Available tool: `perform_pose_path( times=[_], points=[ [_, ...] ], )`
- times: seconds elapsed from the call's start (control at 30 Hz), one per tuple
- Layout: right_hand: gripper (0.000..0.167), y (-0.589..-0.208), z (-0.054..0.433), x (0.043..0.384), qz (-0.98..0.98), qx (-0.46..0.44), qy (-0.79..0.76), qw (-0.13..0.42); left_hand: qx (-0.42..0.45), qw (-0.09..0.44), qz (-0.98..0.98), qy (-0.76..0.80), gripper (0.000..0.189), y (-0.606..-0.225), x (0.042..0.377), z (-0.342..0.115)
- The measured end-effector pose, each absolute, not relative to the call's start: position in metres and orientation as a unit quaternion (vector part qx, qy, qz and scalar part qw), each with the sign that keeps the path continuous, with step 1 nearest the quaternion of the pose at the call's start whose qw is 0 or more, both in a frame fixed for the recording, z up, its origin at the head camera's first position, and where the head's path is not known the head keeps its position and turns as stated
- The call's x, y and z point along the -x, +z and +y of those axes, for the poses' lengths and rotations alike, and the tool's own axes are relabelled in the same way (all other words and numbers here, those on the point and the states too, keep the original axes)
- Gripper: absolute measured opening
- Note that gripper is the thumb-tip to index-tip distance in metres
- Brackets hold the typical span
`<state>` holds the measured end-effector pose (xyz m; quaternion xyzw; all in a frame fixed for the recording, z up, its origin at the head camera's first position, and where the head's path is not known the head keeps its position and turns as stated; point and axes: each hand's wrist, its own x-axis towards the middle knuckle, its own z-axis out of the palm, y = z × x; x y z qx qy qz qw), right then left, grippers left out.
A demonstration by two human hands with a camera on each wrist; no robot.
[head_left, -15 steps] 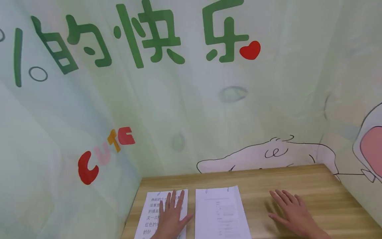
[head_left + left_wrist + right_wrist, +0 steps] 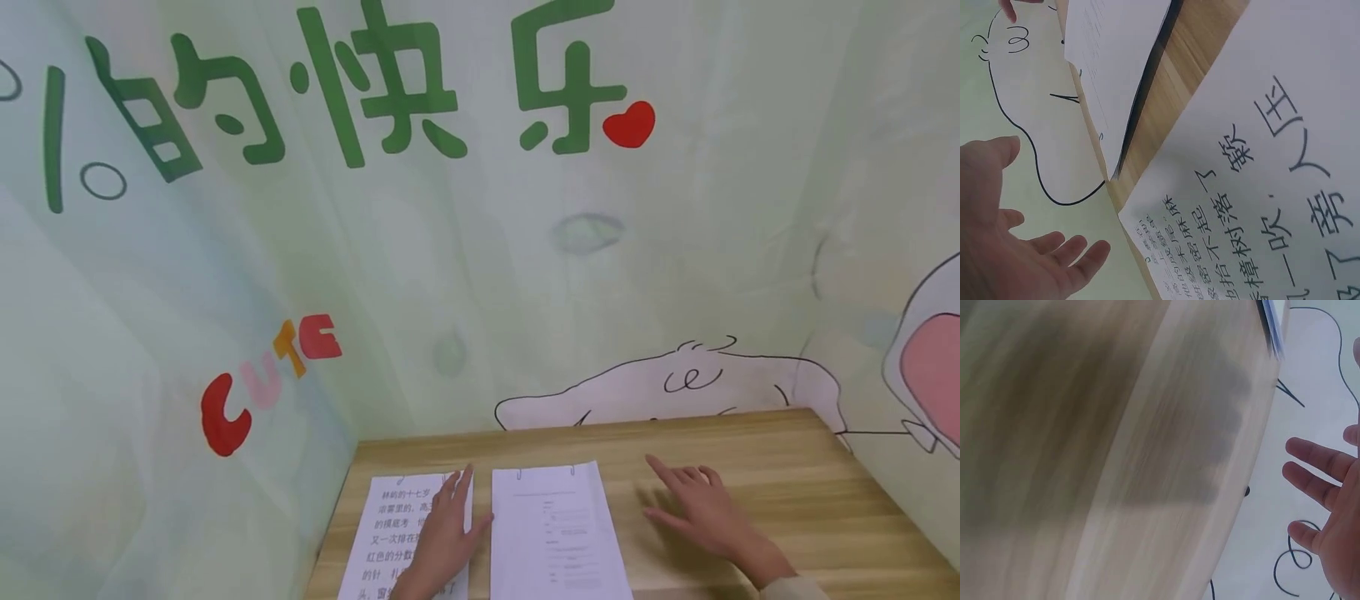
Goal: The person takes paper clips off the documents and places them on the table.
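My left hand (image 2: pixel 444 537) hovers over the right side of a sheet with large handwritten-style Chinese characters (image 2: pixel 393 533). Its fingers are spread and loosely bent, with nothing in them, as the left wrist view shows of the hand (image 2: pixel 1016 231). Beside it lies a paper stack with small print (image 2: pixel 558 533), two clips at its top edge; my left thumb tip reaches toward its left edge. To the right of that stack, my right hand (image 2: pixel 701 512) is held above the wooden table, index finger extended. The right wrist view shows its bare, parted fingers (image 2: pixel 1319 462).
The wooden table (image 2: pixel 637 446) backs onto a pale green printed curtain (image 2: pixel 480 292) with green characters and a cartoon figure. Another curtain side (image 2: pixel 150 400) stands close along the table's left edge. A hand's shadow falls on the tabletop (image 2: pixel 1116 550).
The left hand has turned, its fingers drawing closer together and tilting right. My right hand has shifted left and its fingers have bent, except the index finger. The view has moved slightly.
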<state>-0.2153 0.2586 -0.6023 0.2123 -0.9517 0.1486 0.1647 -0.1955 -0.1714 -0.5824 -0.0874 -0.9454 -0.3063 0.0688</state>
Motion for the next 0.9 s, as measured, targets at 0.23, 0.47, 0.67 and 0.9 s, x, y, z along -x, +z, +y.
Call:
perform_pose_path(
  times=[0.23, 0.47, 0.67, 0.9],
  points=[
    [0.080, -0.603, 0.240, 0.226, -0.953, -0.219, 0.172, 0.120, 0.085, 0.038, -0.931, -0.354, 0.084, -0.584, 0.197, -0.163],
    [0.076, -0.600, 0.229, 0.237, -0.955, -0.219, 0.159, 0.123, 0.070, 0.021, -0.919, -0.388, 0.083, -0.585, 0.205, -0.153],
    [0.075, -0.602, 0.221, 0.243, -0.958, -0.225, 0.144, 0.106, 0.030, 0.001, -0.909, -0.415, 0.083, -0.591, 0.209, -0.149],
    [0.074, -0.603, 0.208, 0.249, -0.958, -0.237, 0.129, 0.100, -0.005, -0.006, -0.905, -0.425, 0.079, -0.593, 0.210, -0.149]
  ],
)
